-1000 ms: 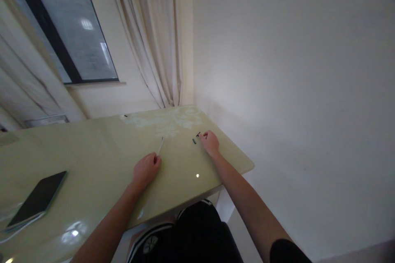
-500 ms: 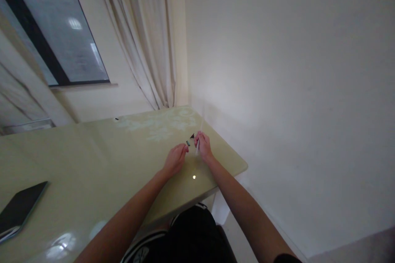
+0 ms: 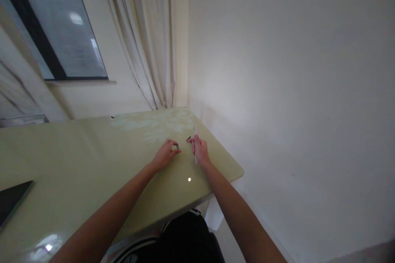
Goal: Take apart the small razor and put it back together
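Note:
My right hand [image 3: 200, 151] holds a thin white pen-like stick [image 3: 195, 130] upright near the far right of the pale green table [image 3: 92, 160]. A small black piece [image 3: 188, 138] lies on the table just left of that hand's fingertips. My left hand [image 3: 165, 154] rests on the table beside it, its fingertips pinched on a small dark green piece [image 3: 177, 146]. The two hands are a short way apart.
A dark tablet [image 3: 10, 199] lies at the table's left edge. A tiny dark speck [image 3: 112, 117] sits near the far edge. A cream curtain [image 3: 148, 37] hangs in the corner by a window [image 3: 52, 28]. A white wall stands right of the table.
The white stick passed from my left hand to my right hand. My left hand moved right and took the small green piece. The view shifted right, pushing the tablet toward the frame's edge.

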The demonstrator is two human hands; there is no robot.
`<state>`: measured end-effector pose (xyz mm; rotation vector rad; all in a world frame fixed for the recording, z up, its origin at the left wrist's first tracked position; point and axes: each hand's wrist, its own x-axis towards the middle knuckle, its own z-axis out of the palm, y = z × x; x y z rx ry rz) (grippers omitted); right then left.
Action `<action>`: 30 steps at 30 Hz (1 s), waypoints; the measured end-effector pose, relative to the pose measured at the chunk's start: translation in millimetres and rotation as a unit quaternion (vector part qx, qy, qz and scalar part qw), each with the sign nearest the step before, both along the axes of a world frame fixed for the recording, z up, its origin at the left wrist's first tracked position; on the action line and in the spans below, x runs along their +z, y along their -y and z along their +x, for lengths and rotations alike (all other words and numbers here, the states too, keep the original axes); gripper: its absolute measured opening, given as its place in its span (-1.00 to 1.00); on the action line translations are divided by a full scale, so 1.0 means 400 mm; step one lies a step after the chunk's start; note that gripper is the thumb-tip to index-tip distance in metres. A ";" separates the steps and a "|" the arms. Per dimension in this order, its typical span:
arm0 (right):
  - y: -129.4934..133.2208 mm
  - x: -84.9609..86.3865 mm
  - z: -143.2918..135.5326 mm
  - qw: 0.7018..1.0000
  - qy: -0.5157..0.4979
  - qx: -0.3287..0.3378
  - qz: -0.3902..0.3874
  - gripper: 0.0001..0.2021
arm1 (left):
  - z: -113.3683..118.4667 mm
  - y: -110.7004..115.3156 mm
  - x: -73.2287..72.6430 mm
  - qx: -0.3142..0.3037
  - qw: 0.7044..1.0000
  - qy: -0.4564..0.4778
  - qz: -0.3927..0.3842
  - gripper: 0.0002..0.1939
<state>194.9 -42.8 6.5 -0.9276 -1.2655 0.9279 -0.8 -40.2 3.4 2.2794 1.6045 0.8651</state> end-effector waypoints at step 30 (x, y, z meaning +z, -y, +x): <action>0.080 0.024 -0.256 0.953 -0.091 0.214 -0.192 -0.80 | -0.152 0.202 0.006 0.005 0.984 0.012 0.178 -0.83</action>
